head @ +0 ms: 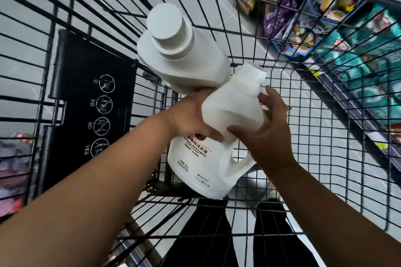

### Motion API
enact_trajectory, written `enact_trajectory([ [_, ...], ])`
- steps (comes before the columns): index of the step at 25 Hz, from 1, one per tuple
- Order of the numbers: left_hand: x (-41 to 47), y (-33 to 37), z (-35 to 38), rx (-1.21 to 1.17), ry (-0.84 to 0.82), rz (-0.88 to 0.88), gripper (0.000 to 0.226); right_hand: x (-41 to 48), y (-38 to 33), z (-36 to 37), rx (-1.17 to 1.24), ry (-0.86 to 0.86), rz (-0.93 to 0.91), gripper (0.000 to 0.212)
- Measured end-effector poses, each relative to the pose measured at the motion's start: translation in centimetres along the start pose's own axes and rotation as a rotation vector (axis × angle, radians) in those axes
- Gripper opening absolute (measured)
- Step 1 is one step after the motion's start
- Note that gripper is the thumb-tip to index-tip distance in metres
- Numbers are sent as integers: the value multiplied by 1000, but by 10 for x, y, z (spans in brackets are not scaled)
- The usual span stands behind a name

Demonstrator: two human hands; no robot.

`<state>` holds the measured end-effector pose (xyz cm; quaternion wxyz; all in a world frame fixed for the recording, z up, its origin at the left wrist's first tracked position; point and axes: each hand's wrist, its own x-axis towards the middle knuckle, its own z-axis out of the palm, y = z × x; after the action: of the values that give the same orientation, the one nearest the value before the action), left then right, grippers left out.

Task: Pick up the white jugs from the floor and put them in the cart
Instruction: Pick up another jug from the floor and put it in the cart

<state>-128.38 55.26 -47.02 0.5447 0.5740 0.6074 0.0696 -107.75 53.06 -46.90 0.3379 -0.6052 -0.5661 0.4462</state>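
Two lines of print can be partly read on the label [196,147] of the white detergent jug [230,115]: the Chinese characters 洗衣液 and, under them, the word "Detergent". The smaller print lower down is too blurred to read. This jug is opaque white plastic with a moulded loop handle [245,163] and a white top that is smeared by motion. It is held tilted inside the wire walls of the black cart [325,128].

The left hand [191,115] grips its side with the thumb laid across the label. The right hand [271,130] clasps the other side, thumb on the front and fingers spread behind.

Touching it above is a second jug [195,65], also plain white, with a wide round cap [167,24] facing the camera. Its base is hidden behind the left hand, so what it rests on cannot be told.

On the left, the cart's black seat flap [86,93] bears white pictograms marked "YES", "NO" and "NO". Shelves [347,39] of purple and teal packs run along the right. Black trousers [206,234] and grey floor [249,19] show through the wires.
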Motion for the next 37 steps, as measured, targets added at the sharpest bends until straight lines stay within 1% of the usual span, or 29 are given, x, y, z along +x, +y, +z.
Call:
enact_trajectory([
  [2, -4, -4, 1, -17, 15, -39, 109, -1, -6, 2, 74, -6, 82, 94],
  [4, -7, -7, 1, -32, 8, -44, 107, 2, -8, 5, 86, -34, 171, 96],
  [7, -13, -15, 7, -57, 29, -67, 110, 10, -11, 7, 36, -146, 298, 92],
  [8, -17, -16, 9, -67, 48, -78, 114, 13, -13, 7, 18, -198, 326, 89],
  [10, -24, -19, 12, -67, 79, -102, 121, 16, -17, 6, -9, -272, 342, 89],
  [13, -39, -22, 15, -57, 155, -101, 119, 11, -27, 10, -40, -299, 284, 93],
  [17, -64, -25, 14, -111, 280, -78, 122, 5, -50, 16, -72, -349, 161, 98],
  [20, -78, -23, 11, -57, 399, -66, 126, 6, -72, 17, -155, -408, -7, 93],
  [23, -82, -26, 7, -65, 499, -8, 120, 10, -83, 20, -291, -443, -265, 97],
  [24, -83, -27, 5, -80, 510, 0, 117, 12, -83, 21, -318, -464, -295, 98],
  [27, -90, -32, -6, -89, 486, 8, 110, 19, -79, 18, -333, -529, -243, 96],
  [29, -93, -36, -11, -70, 467, 21, 106, 18, -75, 11, -291, -528, -214, 94],
  [33, -95, -38, -18, -38, 432, 34, 99, 16, -66, -2, -193, -521, -86, 92],
  [37, -96, -37, -25, -1, 383, 50, 96, 18, -67, -12, -271, -614, -83, 96],
])
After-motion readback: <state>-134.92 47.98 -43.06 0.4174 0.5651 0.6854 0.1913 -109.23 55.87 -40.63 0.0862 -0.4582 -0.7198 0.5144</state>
